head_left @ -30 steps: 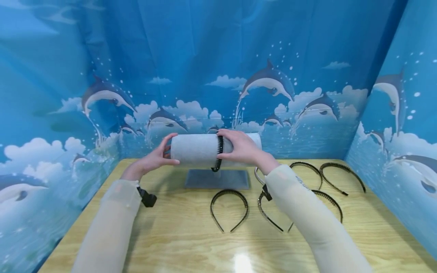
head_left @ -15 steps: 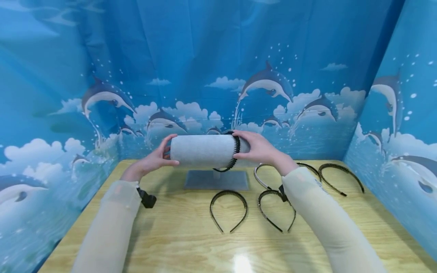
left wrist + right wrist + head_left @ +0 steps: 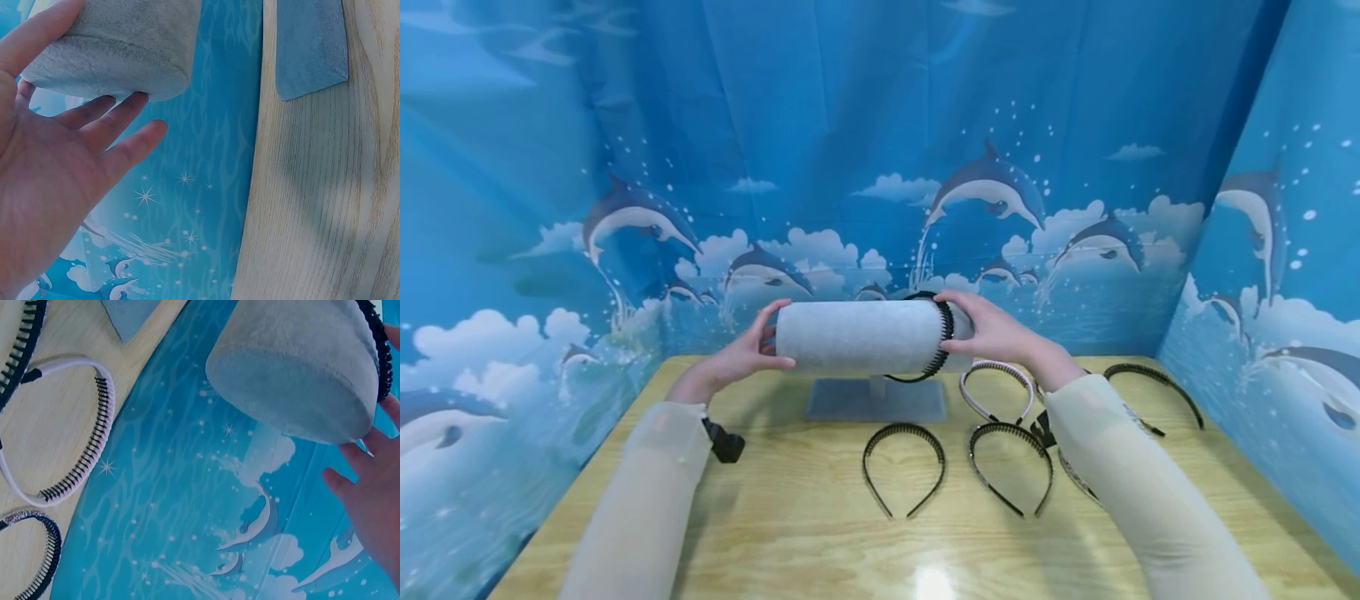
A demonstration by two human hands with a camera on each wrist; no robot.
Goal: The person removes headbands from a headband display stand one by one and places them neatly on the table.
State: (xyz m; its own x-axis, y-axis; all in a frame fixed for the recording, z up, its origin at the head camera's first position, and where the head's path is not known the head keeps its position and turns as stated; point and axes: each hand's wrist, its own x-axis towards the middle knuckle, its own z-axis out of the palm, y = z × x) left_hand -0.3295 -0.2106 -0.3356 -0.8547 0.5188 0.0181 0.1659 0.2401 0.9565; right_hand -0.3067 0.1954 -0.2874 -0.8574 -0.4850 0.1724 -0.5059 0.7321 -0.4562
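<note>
A grey plush roll [image 3: 857,337] lies sideways on a stand with a flat grey base [image 3: 831,402]. My left hand [image 3: 739,352] holds the roll's left end, thumb in front and fingers behind; the left wrist view shows fingertips at the end's edge. Around the roll near its right end sits a black toothed headband [image 3: 947,337]. My right hand [image 3: 1003,340] grips this headband between thumb and fingers, and its far side is hidden behind the roll. In the right wrist view the headband [image 3: 382,353] shows close to the roll's end face.
On the wooden table [image 3: 820,533] lie a black headband [image 3: 904,428], another black headband [image 3: 1011,429] and a white headband [image 3: 103,419]. Farther right is a dark headband [image 3: 1150,372]; the right sleeve partly covers others. Blue dolphin-print curtains [image 3: 850,125] stand behind and at both sides.
My right hand has slid the black headband rightward along the roll, from right of the middle to near the right end. The left hand has stayed at the left end.
</note>
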